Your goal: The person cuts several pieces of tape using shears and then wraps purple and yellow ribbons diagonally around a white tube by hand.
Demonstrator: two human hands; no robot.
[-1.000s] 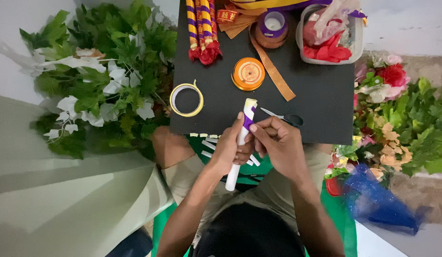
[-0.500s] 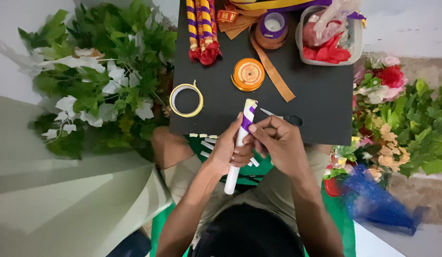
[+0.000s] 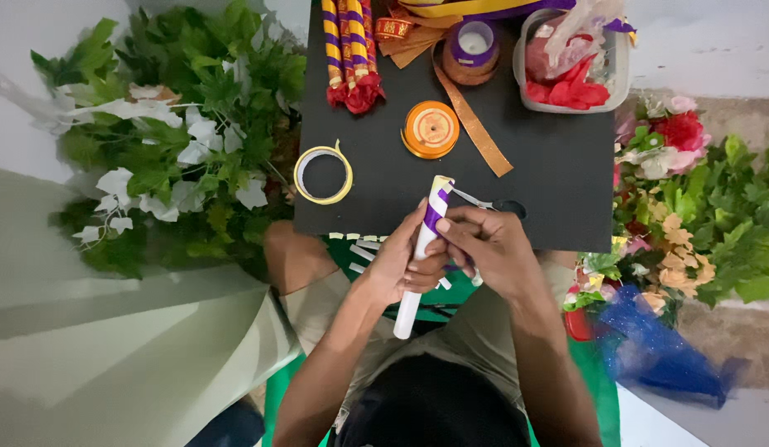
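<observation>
White stick (image 3: 419,263), half wound in purple ribbon (image 3: 435,217), sits upright-ish between my two hands just off the near edge of the black board (image 3: 550,178). My left hand (image 3: 397,269) is closed around its middle, holding it steady, and my right hand (image 3: 492,252) is pinched shut on the ribbon where the last purple turn crosses the stick, thumb and forefinger pressing it flat. I judge I'm partway through the wrapping: stripes cover only the top end, and the lower length below my left palm is bare. The next turn would want even tension and the same slant (a slack loop would leave a gap). Just beyond my right knuckles lie the scissors (image 3: 492,204), then the orange ribbon spool (image 3: 431,129), the ring of yellow tape (image 3: 323,175) to the left, and finished striped sticks (image 3: 349,50) at the far edge.
</observation>
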